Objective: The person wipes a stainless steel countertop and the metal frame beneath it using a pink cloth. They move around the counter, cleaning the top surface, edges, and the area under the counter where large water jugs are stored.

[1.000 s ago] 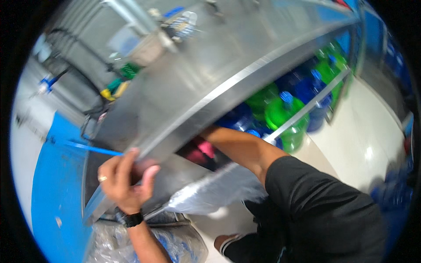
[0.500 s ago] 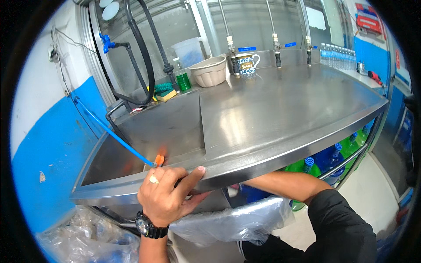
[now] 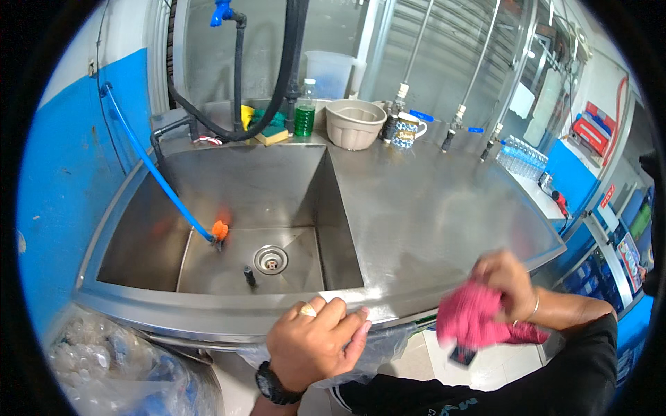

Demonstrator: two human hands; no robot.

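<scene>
My right hand (image 3: 512,281) is closed on a crumpled pink cloth (image 3: 470,315), with a dark tag or patch at its lower end. The cloth hangs past the front edge of the steel counter (image 3: 423,229). At the front rim of the sink (image 3: 229,305), my left hand (image 3: 316,340) has its fingers loosely bent and its thumb apart, holding nothing I can see. It wears a ring and a black watch. Inside the sink, an orange scrubber-like piece (image 3: 220,230) lies at the end of a blue hose (image 3: 156,173), away from both hands.
Behind the sink stand a sponge (image 3: 270,136), a bottle of green liquid (image 3: 304,111), a beige fluted bowl (image 3: 355,125) and a patterned mug (image 3: 406,130). Packed water bottles (image 3: 522,158) are at the far right. Plastic bags of bottles (image 3: 118,360) sit low at left.
My right hand has come out from under the counter with the pink cloth, now to the right at the front edge. My left hand has shifted right along the rim. The view has turned.
</scene>
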